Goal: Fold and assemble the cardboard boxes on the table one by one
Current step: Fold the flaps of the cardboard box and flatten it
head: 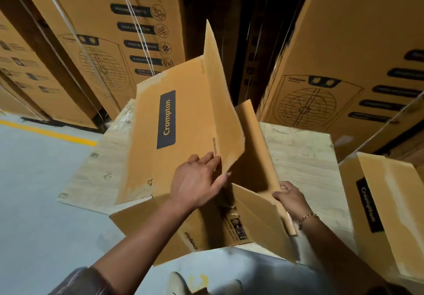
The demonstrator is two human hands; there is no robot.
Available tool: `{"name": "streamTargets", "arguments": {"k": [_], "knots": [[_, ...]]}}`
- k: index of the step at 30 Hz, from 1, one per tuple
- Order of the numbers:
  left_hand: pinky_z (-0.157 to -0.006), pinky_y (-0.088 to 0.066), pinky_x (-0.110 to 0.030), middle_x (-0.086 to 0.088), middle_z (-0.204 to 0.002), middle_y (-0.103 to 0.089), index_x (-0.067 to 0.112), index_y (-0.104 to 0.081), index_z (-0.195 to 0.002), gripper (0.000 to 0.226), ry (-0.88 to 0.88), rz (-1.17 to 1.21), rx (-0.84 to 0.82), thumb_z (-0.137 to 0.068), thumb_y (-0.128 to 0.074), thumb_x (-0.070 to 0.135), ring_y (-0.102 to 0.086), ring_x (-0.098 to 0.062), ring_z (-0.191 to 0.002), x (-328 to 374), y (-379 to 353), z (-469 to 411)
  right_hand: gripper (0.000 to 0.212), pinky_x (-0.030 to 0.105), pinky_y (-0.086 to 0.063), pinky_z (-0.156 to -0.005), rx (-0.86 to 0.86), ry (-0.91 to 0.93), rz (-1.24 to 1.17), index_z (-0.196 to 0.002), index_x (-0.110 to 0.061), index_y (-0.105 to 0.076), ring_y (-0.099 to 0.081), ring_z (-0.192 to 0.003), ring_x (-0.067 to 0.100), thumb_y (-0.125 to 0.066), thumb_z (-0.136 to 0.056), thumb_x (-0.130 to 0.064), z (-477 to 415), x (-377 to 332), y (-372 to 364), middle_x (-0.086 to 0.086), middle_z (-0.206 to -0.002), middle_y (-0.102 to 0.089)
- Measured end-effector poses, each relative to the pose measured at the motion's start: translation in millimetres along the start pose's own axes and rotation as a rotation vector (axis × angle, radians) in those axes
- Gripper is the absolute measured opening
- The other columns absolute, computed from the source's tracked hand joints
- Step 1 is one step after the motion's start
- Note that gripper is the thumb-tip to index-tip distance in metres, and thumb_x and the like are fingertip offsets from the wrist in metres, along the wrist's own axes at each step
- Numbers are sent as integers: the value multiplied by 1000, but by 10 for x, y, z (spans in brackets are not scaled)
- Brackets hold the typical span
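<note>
The fingers (pixel 210 160) of the left hand (pixel 195 180) lie on the printed outer side of the brown corrugated cardboard box (pixel 183 122). With the thumb behind, they pinch the lower edge of its tall upright flap (pixel 220 93). The right hand (pixel 289 198) has its fingers curled around the edge of the opposite side panel (pixel 254 148). The box stands half opened on the pale wooden table (pixel 298 157), and its near part hangs over the table edge toward the person.

I judge the main risk is here: the near side has little support, so a strong pull can slide the box off the table. The thin flap can also bend at a wrong place if it is pushed from one corner only.

Just beside the table on the right stands a second open brown cardboard box (pixel 390 193), which leaves little room for the side panel to swing out. Tall printed cartons (pixel 344 60) stand behind the table.
</note>
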State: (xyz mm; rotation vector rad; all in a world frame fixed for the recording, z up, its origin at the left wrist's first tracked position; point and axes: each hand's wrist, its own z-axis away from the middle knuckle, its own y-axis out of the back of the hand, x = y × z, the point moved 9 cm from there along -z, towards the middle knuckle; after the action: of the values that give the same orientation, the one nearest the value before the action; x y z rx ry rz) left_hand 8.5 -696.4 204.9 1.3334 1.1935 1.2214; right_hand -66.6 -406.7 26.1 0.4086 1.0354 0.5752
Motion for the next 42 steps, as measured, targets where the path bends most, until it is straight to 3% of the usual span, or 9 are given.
{"name": "streamTargets", "arguments": {"k": [5,10,16,20,25,30,33,37,42], "knots": [[-97,-43,-43,0,-157,-44,26,-43,-150,69,-168,-24,-92,-100,-15,64,-47,-25,-127,433,-452,-272,14,32,-49,-84,-119,-50,-204,-95,-18,-77,-68,-104,38,-65,-96,-24,49,212,154,8,-98,-74],[-127,-2,-44,1,-171,0,26,-8,-163,76,-319,14,-230,-100,-31,63,-2,-20,-157,592,-981,-289,61,56,-43,-108,-204,-250,-680,-121,-20,-64,-65,-114,34,-48,-89,-70,212,355,192,15,-116,-72],[-127,5,-42,1,-169,17,25,8,-162,93,-286,35,-323,-95,-39,68,17,-19,-155,364,-1321,-337,52,39,-54,-83,-112,-147,-658,-113,-39,-61,-70,-102,17,-39,-85,-77,417,316,24,-5,-108,-74],[-127,7,-43,2,-167,20,25,9,-162,94,-322,47,-373,-95,-45,63,18,-18,-155,253,-1400,-398,61,38,-52,-90,23,-78,-339,-102,-41,-69,-70,-87,9,-56,-67,-89,354,435,-19,-15,-94,-75],[-123,9,-60,3,-168,20,30,8,-162,85,-53,-26,-348,-98,-37,65,17,-23,-155,-379,-1510,-345,75,44,-58,-89,62,-68,-112,-105,-34,-70,-72,-90,14,-63,-56,-91,-55,628,-64,-17,-95,-76],[-119,-4,-71,0,-170,14,29,6,-163,88,200,-4,-588,-97,-39,66,10,-30,-157,-1293,-2068,61,51,42,-54,-92,147,-100,14,-119,-15,-66,-67,-103,32,-75,-80,-47,-206,300,-91,8,-114,-73],[-118,-14,-69,-4,-171,8,27,-1,-163,91,328,107,-657,-94,-43,70,1,-34,-157,-1665,-2319,281,53,36,-49,-90,111,-177,89,-126,-9,-56,-62,-111,35,-80,-82,-27,-379,328,-180,13,-122,-67],[-118,-25,-63,-13,-170,-10,20,-12,-162,88,537,333,-538,-96,-51,63,-17,-40,-153,-2033,-2433,187,84,46,-44,-107,154,-234,110,-147,-5,-40,-49,-132,38,-78,-82,-41,-631,381,-213,19,-146,-49],[-117,-29,-53,-23,-157,-32,13,-25,-157,88,722,446,-505,-92,-60,61,-31,-44,-145,-2256,-2614,-141,50,33,-42,-87,136,-353,-36,-121,0,-58,-57,-117,37,-72,-90,-37,-764,537,-386,20,-123,-60]]}}
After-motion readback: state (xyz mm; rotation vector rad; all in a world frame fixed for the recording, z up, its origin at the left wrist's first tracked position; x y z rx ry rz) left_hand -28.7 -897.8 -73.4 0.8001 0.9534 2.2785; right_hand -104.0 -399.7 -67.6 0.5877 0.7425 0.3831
